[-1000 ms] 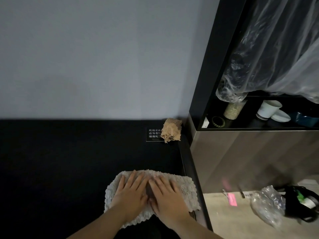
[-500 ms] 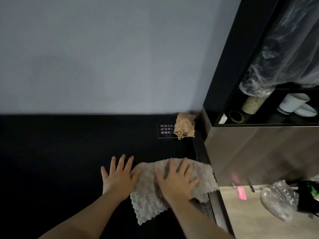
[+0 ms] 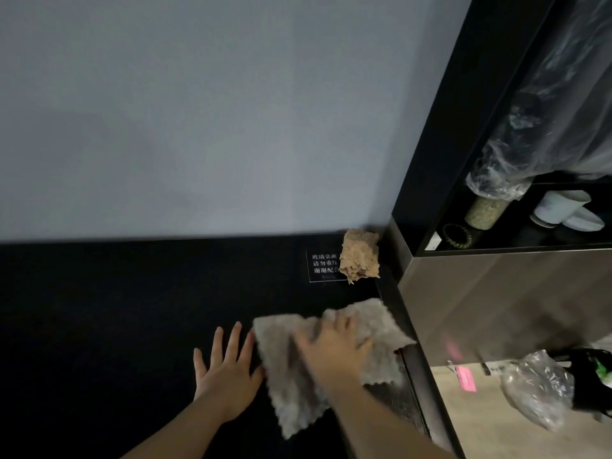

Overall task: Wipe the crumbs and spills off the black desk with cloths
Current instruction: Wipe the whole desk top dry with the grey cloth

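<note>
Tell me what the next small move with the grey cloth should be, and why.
Probably sweep the grey cloth leftward under the right hand. It reaches the right edge of the black desk, while the wide stretch to the left lies uncovered; the left hand, flat beside the cloth, would need to lift first.

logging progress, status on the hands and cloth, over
Left hand flat on black desk. Right hand pressing fuzzy grey cloth at desk's right edge. Crumpled tan cloth sits in back corner.

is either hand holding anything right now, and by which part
Nothing is gripped. The right hand presses palm-down on the middle of the grey cloth; the left hand lies flat on the black desk beside it.
</note>
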`<state>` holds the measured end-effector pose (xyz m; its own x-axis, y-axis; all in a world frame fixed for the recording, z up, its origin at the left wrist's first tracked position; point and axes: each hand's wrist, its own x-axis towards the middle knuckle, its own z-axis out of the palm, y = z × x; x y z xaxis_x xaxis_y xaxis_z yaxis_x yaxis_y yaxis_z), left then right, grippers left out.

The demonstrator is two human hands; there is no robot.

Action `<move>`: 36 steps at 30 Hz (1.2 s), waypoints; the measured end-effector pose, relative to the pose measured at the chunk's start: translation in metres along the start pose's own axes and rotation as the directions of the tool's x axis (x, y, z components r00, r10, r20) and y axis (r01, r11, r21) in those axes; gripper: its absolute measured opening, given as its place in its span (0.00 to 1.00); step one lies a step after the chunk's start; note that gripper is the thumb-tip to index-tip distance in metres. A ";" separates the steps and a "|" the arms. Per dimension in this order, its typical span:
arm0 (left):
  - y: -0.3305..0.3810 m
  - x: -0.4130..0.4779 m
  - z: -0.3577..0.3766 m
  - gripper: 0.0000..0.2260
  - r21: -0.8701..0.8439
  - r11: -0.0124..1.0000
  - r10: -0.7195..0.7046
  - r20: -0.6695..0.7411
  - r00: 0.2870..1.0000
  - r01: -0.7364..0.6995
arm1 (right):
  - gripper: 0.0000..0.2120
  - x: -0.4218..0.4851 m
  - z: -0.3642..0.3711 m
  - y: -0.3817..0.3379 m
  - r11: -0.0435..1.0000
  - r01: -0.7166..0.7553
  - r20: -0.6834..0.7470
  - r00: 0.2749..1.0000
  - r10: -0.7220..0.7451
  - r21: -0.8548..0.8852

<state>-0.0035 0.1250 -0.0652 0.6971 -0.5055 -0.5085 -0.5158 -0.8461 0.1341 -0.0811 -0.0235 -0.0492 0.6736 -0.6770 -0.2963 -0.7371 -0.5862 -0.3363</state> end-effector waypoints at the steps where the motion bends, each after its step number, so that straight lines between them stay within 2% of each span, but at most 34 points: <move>1: -0.001 0.000 0.000 0.30 0.000 1.000 0.010 0.001 1.000 -0.010 | 0.40 -0.014 0.011 -0.009 0.992 0.114 0.048 0.993 -0.112 -0.057; 2: -0.002 -0.001 0.000 0.30 -0.016 1.000 0.020 0.004 1.000 -0.020 | 0.43 -0.026 0.015 -0.007 0.965 0.245 0.091 0.967 -0.237 -0.093; 3: -0.004 -0.001 -0.001 0.30 -0.043 0.999 0.028 0.005 1.000 -0.027 | 0.40 -0.031 0.014 0.002 0.917 0.371 0.085 0.928 -0.362 -0.146; 4: -0.007 0.000 -0.004 0.30 -0.063 0.997 0.037 0.001 0.999 -0.037 | 0.32 -0.026 0.009 0.015 0.863 0.445 -0.027 0.885 -0.465 -0.239; 5: -0.009 0.001 -0.007 0.29 -0.069 0.997 0.045 0.002 0.999 -0.045 | 0.25 -0.014 0.003 0.033 0.851 0.442 -0.153 0.856 -0.495 -0.283; 6: -0.010 0.002 -0.009 0.29 -0.066 0.997 0.052 0.011 0.999 -0.051 | 0.21 0.002 -0.006 0.051 0.886 0.369 -0.259 0.860 -0.440 -0.280; 8: -0.010 0.003 -0.011 0.30 -0.052 0.997 0.055 0.033 0.998 -0.053 | 0.22 0.025 -0.031 0.076 0.988 0.151 -0.251 0.956 -0.151 -0.018; 9: -0.010 0.004 -0.010 0.30 -0.052 0.997 0.052 0.043 0.998 -0.050 | 0.24 0.034 -0.036 0.081 0.989 0.025 -0.222 0.975 0.008 0.146; 10: -0.009 0.005 -0.010 0.31 -0.057 0.997 0.053 0.055 0.997 -0.049 | 0.26 0.041 -0.036 0.077 0.960 -0.075 -0.232 0.962 0.141 0.271; 11: -0.009 0.005 -0.010 0.31 -0.062 0.997 0.055 0.067 0.996 -0.051 | 0.25 0.041 -0.031 0.065 0.940 -0.132 -0.223 0.952 0.208 0.314; 12: -0.009 0.005 -0.010 0.32 -0.067 0.996 0.057 0.074 0.996 -0.052 | 0.22 0.037 -0.022 0.050 0.960 -0.106 -0.228 0.959 0.168 0.260; 14: -0.010 0.005 -0.011 0.32 -0.068 0.996 0.059 0.076 0.995 -0.053 | 0.17 0.015 0.003 0.020 0.983 0.134 -0.242 0.965 -0.102 0.122; 16: -0.011 0.006 -0.013 0.32 -0.071 0.995 0.075 0.091 0.993 -0.068 | 0.22 -0.006 0.013 0.011 0.937 0.349 -0.127 0.930 -0.344 0.015; 17: -0.011 0.006 -0.014 0.32 -0.065 0.995 0.082 0.097 0.992 -0.076 | 0.28 -0.003 0.008 0.016 0.924 0.376 -0.062 0.923 -0.380 -0.064; 18: -0.011 0.005 -0.014 0.32 -0.053 0.995 0.085 0.101 0.991 -0.080 | 0.33 0.007 0.001 0.026 0.924 0.350 -0.031 0.933 -0.359 -0.154; 20: -0.012 0.006 -0.015 0.31 -0.025 0.996 0.086 0.108 0.990 -0.084 | 0.34 0.036 -0.011 0.048 0.967 0.155 -0.082 0.981 -0.175 -0.201; 22: -0.013 0.007 -0.016 0.31 0.001 0.996 0.088 0.128 0.988 -0.089 | 0.31 0.058 -0.025 0.057 0.993 -0.091 -0.145 0.986 0.079 -0.079; 24: -0.012 0.008 -0.017 0.31 0.020 0.996 0.086 0.158 0.984 -0.090 | 0.30 0.070 -0.024 0.040 0.977 -0.214 -0.164 0.963 0.212 0.005; 25: -0.012 0.008 -0.018 0.31 0.027 0.996 0.084 0.170 0.982 -0.090 | 0.31 0.071 -0.017 0.025 0.978 -0.207 -0.160 0.966 0.204 0.000; 26: -0.012 0.009 -0.018 0.31 0.033 0.995 0.084 0.174 0.981 -0.091 | 0.32 0.070 -0.012 0.008 0.990 -0.141 -0.144 0.980 0.138 -0.015; 28: -0.014 0.012 -0.017 0.31 0.044 0.994 0.089 0.174 0.981 -0.098 | 0.31 0.060 0.006 -0.023 0.990 0.123 -0.092 0.987 -0.130 -0.069; 30: -0.015 0.014 -0.015 0.32 0.052 0.994 0.090 0.166 0.982 -0.100 | 0.26 0.040 0.020 -0.038 0.923 0.378 -0.055 0.923 -0.382 -0.071; 32: -0.015 0.014 -0.014 0.32 0.055 0.994 0.083 0.151 0.985 -0.092 | 0.20 0.028 0.021 -0.025 0.851 0.524 -0.097 0.845 -0.525 -0.036; 34: -0.016 0.013 -0.016 0.32 0.040 0.994 0.091 0.139 0.986 -0.097 | 0.21 0.032 0.016 0.011 0.852 0.520 -0.225 0.825 -0.518 -0.057; 36: -0.016 0.011 -0.016 0.32 0.026 0.994 0.101 0.118 0.988 -0.104 | 0.25 0.044 -0.001 0.058 0.952 0.306 -0.340 0.893 -0.295 -0.023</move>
<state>0.0203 0.1306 -0.0593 0.5778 -0.5646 -0.5894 -0.5984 -0.7841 0.1646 -0.0943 -0.0880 -0.0810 0.8008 -0.5826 0.1387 -0.4967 -0.7755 -0.3898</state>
